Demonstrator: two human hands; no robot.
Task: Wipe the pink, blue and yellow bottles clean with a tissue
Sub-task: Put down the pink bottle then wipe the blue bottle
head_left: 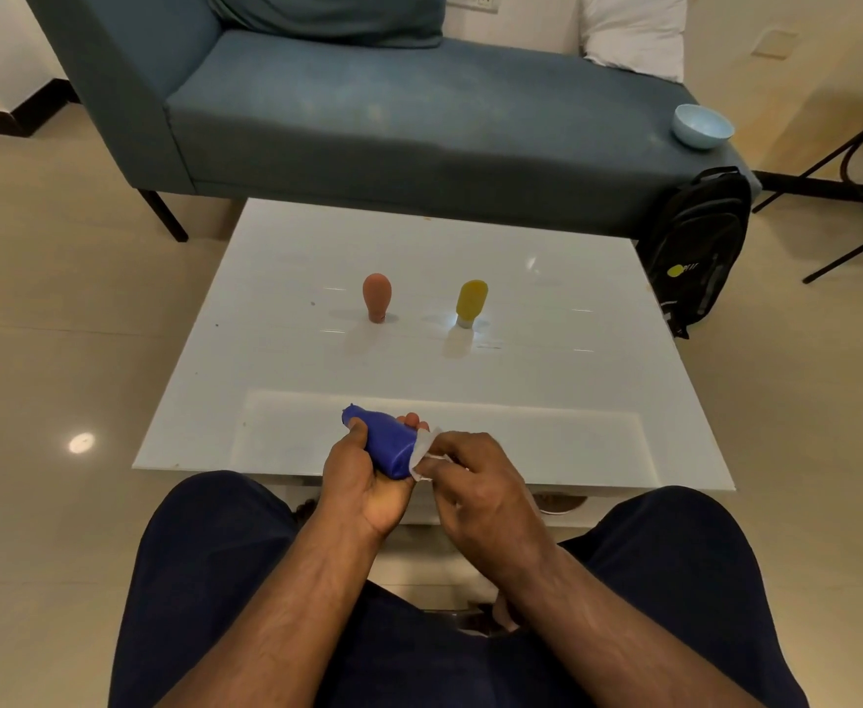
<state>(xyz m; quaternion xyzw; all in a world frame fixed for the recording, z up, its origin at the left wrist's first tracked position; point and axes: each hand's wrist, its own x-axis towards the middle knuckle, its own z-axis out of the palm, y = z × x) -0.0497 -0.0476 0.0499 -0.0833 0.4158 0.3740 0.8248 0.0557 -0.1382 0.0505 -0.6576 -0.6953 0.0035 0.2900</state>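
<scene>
Head view: blue bottle is gripped in the left hand, long axis run from ten to four o'clock. Tissue is pinched against its lower end by the right hand. Pink bottle and yellow bottle are stood well apart at twelve o'clock on the table.

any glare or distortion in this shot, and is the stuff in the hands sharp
Head view: the glossy white table mirrors the pink bottle and yellow bottle; a bright light spot sits on the floor; wide-angle bending at the edges; blue bottle, tissue and both hands look reasonably sharp.
</scene>
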